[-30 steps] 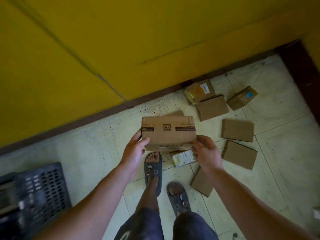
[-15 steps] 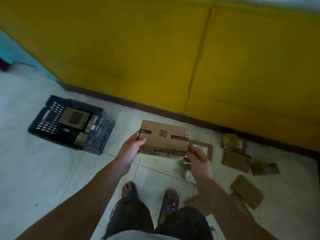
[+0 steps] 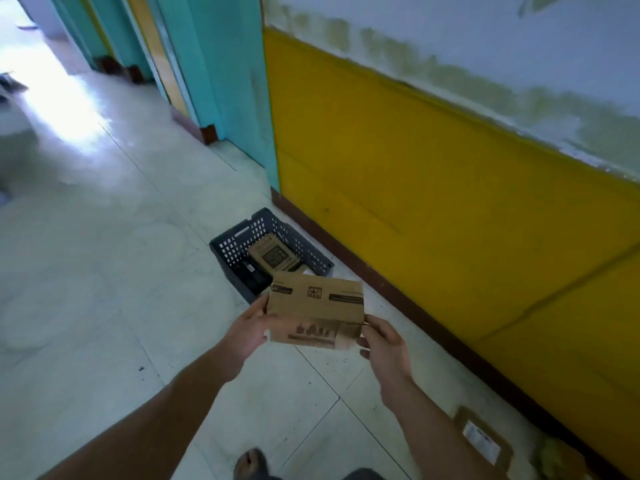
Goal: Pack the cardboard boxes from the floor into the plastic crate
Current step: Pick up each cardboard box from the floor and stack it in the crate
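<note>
I hold a brown cardboard box [image 3: 316,310] with dark printed markings in mid-air, just in front of the dark plastic crate [image 3: 231,244]. My left hand [image 3: 245,332] grips its left end and my right hand [image 3: 381,344] grips its right end. The crate stands on the floor beside the yellow wall and has a cardboard box [image 3: 273,256] with a printed label inside it. The held box hides the crate's near right corner.
A flat cardboard box with a white label [image 3: 483,439] lies on the floor at the bottom right by the wall. The yellow wall [image 3: 433,188] runs along the right, teal door frames [image 3: 221,71] stand behind the crate. Pale tiled floor [image 3: 104,271] spreads left.
I have turned left with the box still in both hands. The crate has come from the far left to straight ahead, and the pile of loose boxes has dropped out of view.
</note>
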### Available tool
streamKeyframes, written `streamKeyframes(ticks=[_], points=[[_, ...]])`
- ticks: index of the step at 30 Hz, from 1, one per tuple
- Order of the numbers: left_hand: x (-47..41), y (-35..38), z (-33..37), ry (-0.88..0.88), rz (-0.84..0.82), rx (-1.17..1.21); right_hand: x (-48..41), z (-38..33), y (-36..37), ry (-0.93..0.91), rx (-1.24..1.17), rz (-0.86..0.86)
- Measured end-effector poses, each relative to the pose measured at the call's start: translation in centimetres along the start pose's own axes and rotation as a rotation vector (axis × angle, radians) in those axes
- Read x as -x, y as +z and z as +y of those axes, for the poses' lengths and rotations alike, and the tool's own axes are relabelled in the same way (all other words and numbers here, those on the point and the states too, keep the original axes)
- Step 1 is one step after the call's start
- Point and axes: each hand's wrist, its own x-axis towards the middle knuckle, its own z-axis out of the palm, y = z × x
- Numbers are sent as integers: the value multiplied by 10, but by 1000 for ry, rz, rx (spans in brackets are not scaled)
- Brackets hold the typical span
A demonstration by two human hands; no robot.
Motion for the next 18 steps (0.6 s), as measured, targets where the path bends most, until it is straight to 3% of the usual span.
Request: streamKeyframes(ticks=[7, 18], points=[[-33, -124, -2, 7, 2, 37, -4, -26, 127, 19, 52, -9], [-158, -201, 40, 42, -59, -46, -97, -64, 227, 33, 48, 27]])
